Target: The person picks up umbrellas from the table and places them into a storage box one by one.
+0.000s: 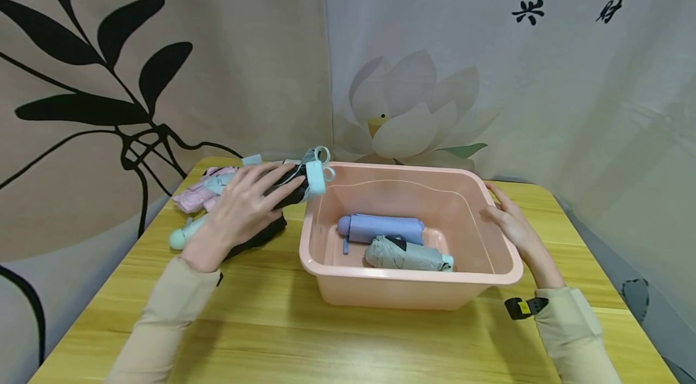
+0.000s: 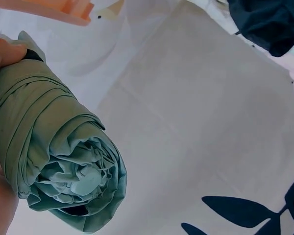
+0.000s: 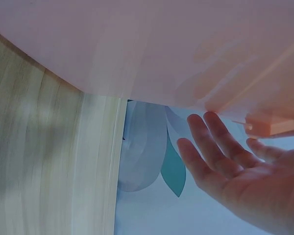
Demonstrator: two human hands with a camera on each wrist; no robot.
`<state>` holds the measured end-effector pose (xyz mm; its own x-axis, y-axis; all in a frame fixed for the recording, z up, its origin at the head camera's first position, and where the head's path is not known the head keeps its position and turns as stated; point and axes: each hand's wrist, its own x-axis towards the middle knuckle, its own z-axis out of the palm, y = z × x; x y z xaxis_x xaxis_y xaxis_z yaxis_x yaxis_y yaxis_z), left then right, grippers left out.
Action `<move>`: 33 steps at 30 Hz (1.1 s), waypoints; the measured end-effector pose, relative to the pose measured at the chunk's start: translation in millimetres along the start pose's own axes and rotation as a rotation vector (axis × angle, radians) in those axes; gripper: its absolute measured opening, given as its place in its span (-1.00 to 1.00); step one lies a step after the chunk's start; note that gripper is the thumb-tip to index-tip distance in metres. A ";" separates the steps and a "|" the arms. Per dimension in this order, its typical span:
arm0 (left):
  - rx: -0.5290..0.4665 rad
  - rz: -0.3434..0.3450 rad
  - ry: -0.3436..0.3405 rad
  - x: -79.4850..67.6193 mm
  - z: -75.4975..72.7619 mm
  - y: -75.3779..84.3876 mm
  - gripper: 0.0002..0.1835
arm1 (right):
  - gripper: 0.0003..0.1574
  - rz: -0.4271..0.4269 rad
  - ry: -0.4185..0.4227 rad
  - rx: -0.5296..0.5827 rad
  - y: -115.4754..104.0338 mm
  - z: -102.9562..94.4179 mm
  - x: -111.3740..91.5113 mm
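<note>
My left hand [image 1: 239,209] grips a folded umbrella [image 1: 315,177] with a light blue handle and a cord loop, held at the basin's left rim. In the left wrist view that umbrella's grey-green rolled canopy [image 2: 54,132] points toward the camera. My right hand [image 1: 508,224] holds the right rim of the pink plastic basin [image 1: 391,290]. Its thumb lies over the edge, while the fingers [image 3: 225,147] reach along the outside in the right wrist view. Inside the basin lie a periwinkle folded umbrella [image 1: 386,229] and a grey-green folded umbrella [image 1: 405,254].
Left of the basin, partly behind my left hand, are a pink folded umbrella [image 1: 193,197] and a black one [image 1: 263,234]. A mint rounded end [image 1: 179,239] shows beside my wrist. Everything stands on a wooden table [image 1: 261,336], with printed curtains [image 1: 261,58] behind.
</note>
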<state>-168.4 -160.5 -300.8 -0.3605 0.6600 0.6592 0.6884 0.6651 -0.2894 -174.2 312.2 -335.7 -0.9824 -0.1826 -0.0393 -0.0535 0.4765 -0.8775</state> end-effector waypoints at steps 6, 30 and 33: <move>-0.002 0.031 0.015 9.4 2.6 1.6 -0.24 | -0.22 0.004 0.001 0.003 -0.6 0.6 -0.1; 0.004 0.122 0.107 46.2 13.5 10.0 -0.37 | -0.23 0.006 0.003 0.007 -1.5 0.6 -0.1; 0.003 0.132 0.101 50.6 14.0 11.7 -0.41 | -0.22 0.009 0.002 0.009 -1.4 0.3 -0.3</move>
<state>-187.5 -114.4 -280.5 -0.2020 0.7029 0.6820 0.7234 0.5765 -0.3799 -173.8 311.3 -334.6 -0.9832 -0.1767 -0.0464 -0.0429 0.4700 -0.8816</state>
